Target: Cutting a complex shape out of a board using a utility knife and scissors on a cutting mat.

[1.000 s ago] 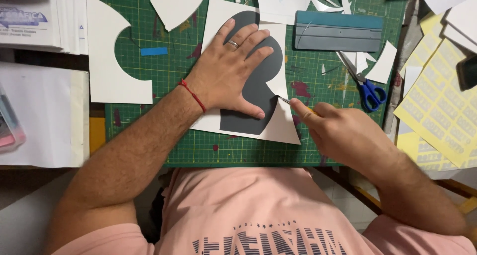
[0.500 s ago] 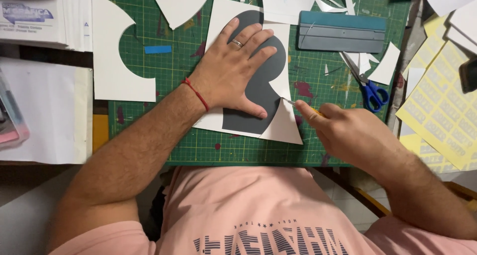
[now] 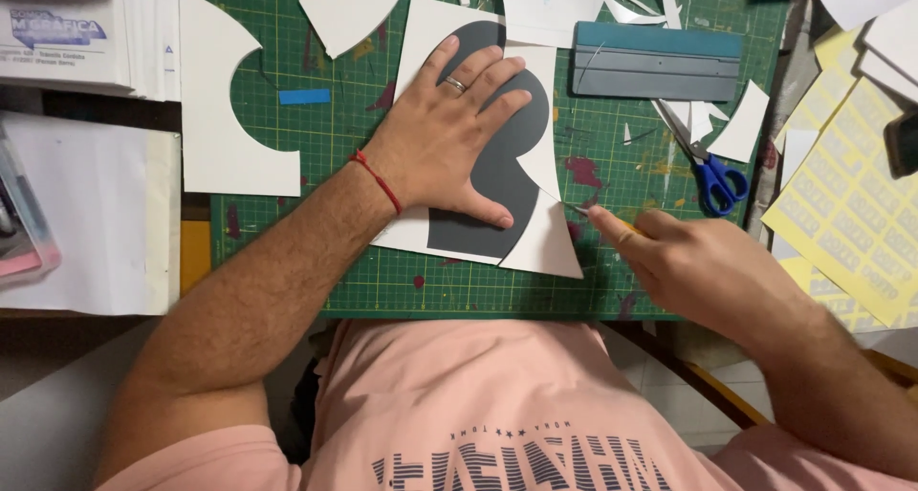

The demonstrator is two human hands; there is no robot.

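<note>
My left hand (image 3: 449, 132) lies flat, fingers spread, on a white sheet carrying a dark grey vinyl shape (image 3: 497, 180), pressing it onto the green cutting mat (image 3: 612, 261). A ring sits on one finger and a red string circles the wrist. My right hand (image 3: 703, 266) grips a small craft knife (image 3: 601, 217) with a yellow body; its tip rests at the sheet's right edge, just beside the grey shape. Most of the knife is hidden inside the fist.
Blue-handled scissors (image 3: 712, 171) and a teal squeegee (image 3: 658, 63) lie on the mat's upper right. White paper offcuts (image 3: 225, 132) are scattered left and top. Yellow sticker sheets (image 3: 851, 214) sit at the right, stacked papers (image 3: 81, 37) at the left.
My right hand with the knife has shifted slightly right and down along the sheet's edge. The left hand stays pressed on the sheet.
</note>
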